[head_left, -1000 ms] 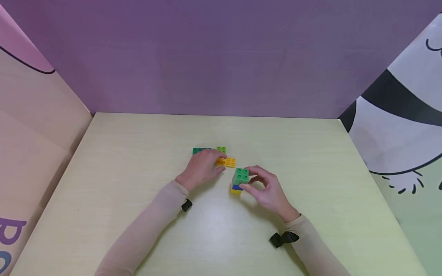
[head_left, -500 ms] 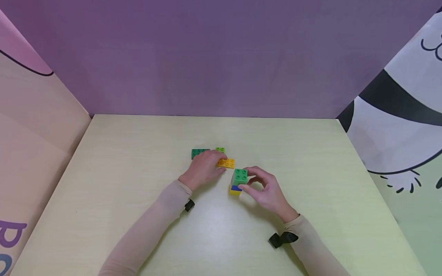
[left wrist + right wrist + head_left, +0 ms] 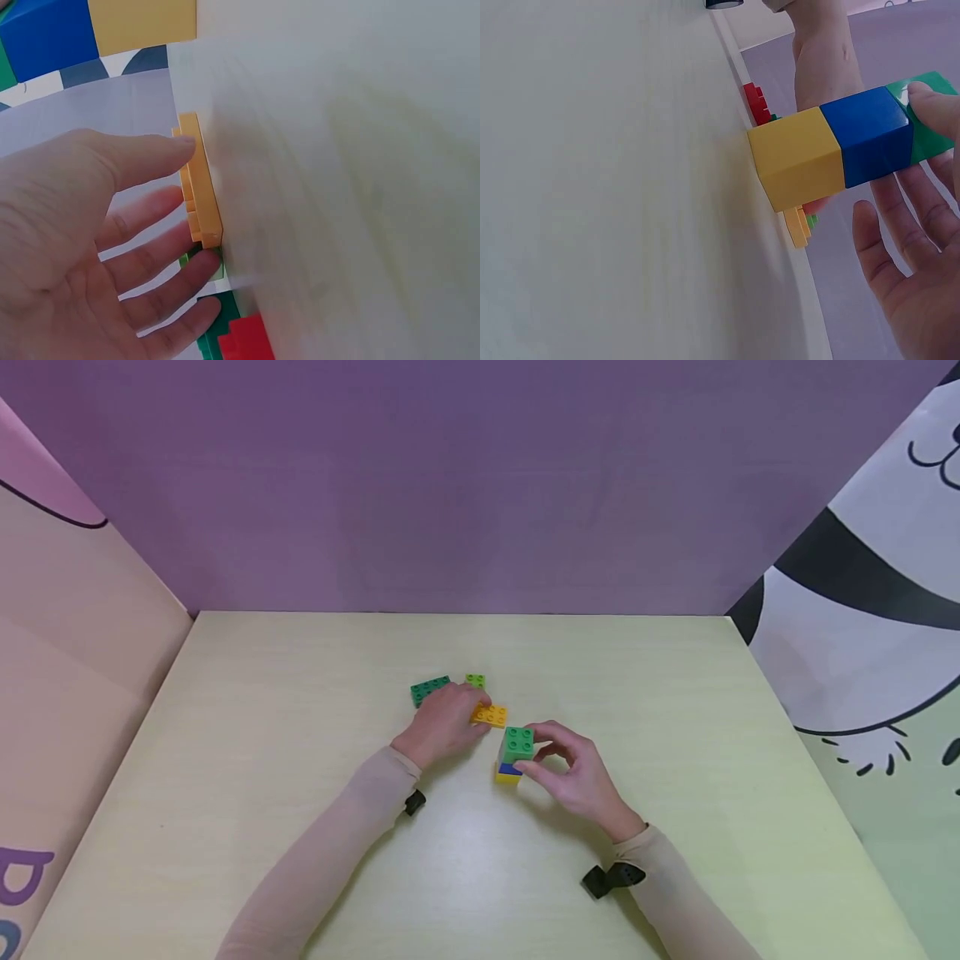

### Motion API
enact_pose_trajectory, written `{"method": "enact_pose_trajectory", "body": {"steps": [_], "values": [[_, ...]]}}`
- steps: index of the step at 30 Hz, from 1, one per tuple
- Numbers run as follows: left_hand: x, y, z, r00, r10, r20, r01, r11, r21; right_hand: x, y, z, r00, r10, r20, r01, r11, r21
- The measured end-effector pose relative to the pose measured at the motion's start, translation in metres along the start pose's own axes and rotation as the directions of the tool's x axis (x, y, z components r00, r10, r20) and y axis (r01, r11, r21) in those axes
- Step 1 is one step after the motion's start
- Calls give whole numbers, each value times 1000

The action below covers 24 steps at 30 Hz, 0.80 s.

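In the head view my left hand (image 3: 447, 722) reaches over a flat orange toy brick (image 3: 491, 716), thumb at its near edge and index finger at its far edge. The left wrist view shows the thumb tip against the orange brick (image 3: 199, 184). My right hand (image 3: 573, 772) pinches the green brick (image 3: 517, 744) topping an upright stack, between thumb and fingers. Under it come a blue brick (image 3: 868, 137) and a yellow brick (image 3: 799, 157), whose bottom is close to the table.
Beyond the left hand lie a dark green brick (image 3: 429, 688) and a small lime brick (image 3: 476, 680). A red brick (image 3: 249, 339), hidden in the head view, lies by the dark green one. A purple wall (image 3: 465, 485) borders the table (image 3: 300, 660) at the back.
The dark green brick has turned to a slant, and the lime brick sits slightly farther from the orange one. Both hands keep nearly the same pose.
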<state>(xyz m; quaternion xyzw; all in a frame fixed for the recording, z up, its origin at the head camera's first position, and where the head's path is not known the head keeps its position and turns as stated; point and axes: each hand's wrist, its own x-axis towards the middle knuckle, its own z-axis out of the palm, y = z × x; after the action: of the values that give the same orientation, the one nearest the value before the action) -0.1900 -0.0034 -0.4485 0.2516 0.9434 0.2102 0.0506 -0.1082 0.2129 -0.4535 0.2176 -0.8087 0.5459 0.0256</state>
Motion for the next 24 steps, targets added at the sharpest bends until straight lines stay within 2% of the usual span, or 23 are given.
{"method": "enact_pose_trajectory", "body": {"steps": [9, 17, 24], "values": [[2, 1, -1, 1000, 25, 0, -25, 1000, 8, 0, 3, -1, 1000, -12, -5, 12, 1000, 29], [5, -1, 0, 999, 35, 4, -35, 999, 11, 1, 3, -1, 1000, 3, -10, -3, 1000, 13], [5, -3, 0, 1000, 25, 7, -25, 999, -47, 1, 3, -2, 1000, 4, -8, -3, 1000, 19]]}}
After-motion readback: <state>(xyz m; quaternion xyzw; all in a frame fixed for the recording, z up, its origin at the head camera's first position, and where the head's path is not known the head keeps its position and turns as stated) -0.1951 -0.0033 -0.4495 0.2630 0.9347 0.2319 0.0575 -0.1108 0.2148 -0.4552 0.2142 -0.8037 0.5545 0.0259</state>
